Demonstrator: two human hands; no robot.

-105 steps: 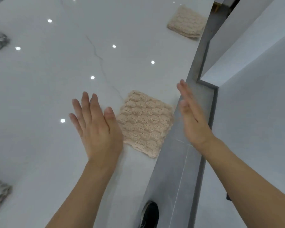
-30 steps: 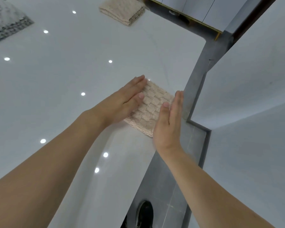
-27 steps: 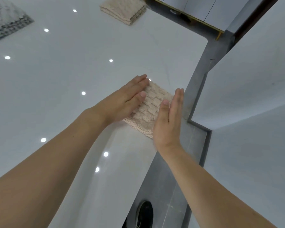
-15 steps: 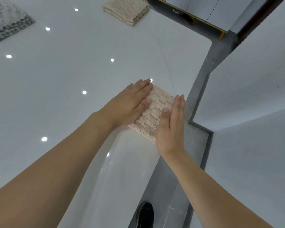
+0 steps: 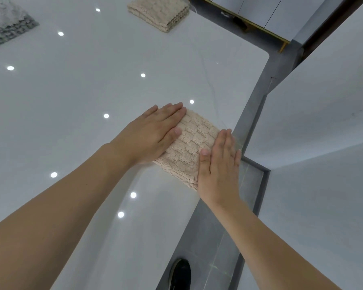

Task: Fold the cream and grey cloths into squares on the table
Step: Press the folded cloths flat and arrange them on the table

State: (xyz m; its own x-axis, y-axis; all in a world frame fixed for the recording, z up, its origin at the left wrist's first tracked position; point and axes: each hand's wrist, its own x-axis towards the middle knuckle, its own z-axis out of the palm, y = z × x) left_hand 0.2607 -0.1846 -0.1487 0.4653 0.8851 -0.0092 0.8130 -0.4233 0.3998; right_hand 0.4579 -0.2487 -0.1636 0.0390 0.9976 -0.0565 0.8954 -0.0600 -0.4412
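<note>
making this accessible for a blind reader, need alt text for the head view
Both hands lie flat on a folded cream cloth at the white table edge, the left hand on its left side and the right hand on its right. Another folded cream cloth and a grey cloth lie farther off.

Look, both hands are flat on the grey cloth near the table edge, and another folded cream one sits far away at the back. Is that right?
Not quite. The cloth under the hands is cream, not grey. The head view shows the left hand and the right hand lying flat on the cream cloth near the table edge. The other folded cream cloth does sit at the back.
</note>
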